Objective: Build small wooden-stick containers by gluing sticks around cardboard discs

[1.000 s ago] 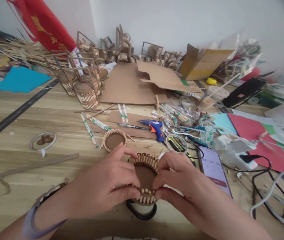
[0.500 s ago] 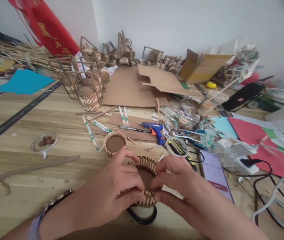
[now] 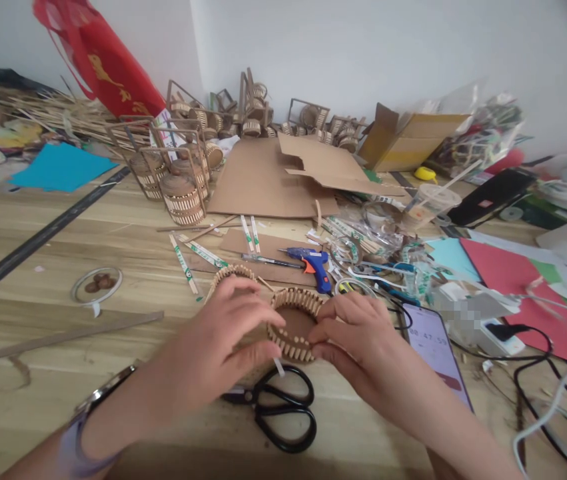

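A round basket of cardboard walled with short wooden sticks [image 3: 293,347] is held slightly tilted over the table. My right hand [image 3: 356,327] pinches its right rim between thumb and fingers. At its left side, my left hand [image 3: 226,330] is open, thumb and fingers apart around the edge. Behind that hand, a second stick-walled ring [image 3: 233,272] is partly hidden. Black-handled scissors [image 3: 286,410] lie just in front of the basket, with a small whitish strip [image 3: 279,367] by the upper handle.
A blue glue gun [image 3: 313,263] rests on cardboard beyond the basket. A phone [image 3: 436,347] showing a timer lies right, near white cables and a power strip [image 3: 483,327]. Wrapped chopsticks [image 3: 183,263], a ring holding brown balls [image 3: 97,285] and finished stacked baskets [image 3: 183,199] stand left.
The basket has moved up and away from me, uncovering the scissors. My left fingers have opened and drawn off its rim. The right hand keeps its pinch.
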Motion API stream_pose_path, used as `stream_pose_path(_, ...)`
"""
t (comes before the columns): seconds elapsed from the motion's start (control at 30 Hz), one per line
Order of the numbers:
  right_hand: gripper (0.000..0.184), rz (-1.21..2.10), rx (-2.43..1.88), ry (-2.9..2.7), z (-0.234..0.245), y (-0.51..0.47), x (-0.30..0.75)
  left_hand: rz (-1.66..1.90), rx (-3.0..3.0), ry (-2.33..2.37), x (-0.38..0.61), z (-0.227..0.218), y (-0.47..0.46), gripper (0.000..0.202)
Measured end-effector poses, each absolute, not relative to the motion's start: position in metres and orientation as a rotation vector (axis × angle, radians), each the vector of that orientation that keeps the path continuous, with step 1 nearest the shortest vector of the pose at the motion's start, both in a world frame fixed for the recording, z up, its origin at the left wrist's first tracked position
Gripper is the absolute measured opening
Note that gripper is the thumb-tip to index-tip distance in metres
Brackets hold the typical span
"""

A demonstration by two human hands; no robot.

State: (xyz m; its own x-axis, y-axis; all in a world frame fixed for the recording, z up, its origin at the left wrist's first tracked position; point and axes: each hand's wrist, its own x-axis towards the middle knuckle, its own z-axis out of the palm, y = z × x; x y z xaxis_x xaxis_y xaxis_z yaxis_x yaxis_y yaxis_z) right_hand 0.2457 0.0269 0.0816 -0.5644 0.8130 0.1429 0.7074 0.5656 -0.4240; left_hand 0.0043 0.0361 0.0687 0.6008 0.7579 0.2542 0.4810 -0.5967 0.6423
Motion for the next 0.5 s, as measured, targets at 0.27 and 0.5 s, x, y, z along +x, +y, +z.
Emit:
stream_pose_path(0.27,0.013,0.243,-1.382,-2.468,0.041,0.057,0.241,0.844,2.301,1.171,-0.012,0.074,0.051,0.02)
stream_pose_path(0.5,0.016,0.12,-1.441,-2.529,0.021,0.069,0.239,0.774,2.378,1.201,-0.013,0.067,0.055,0.02)
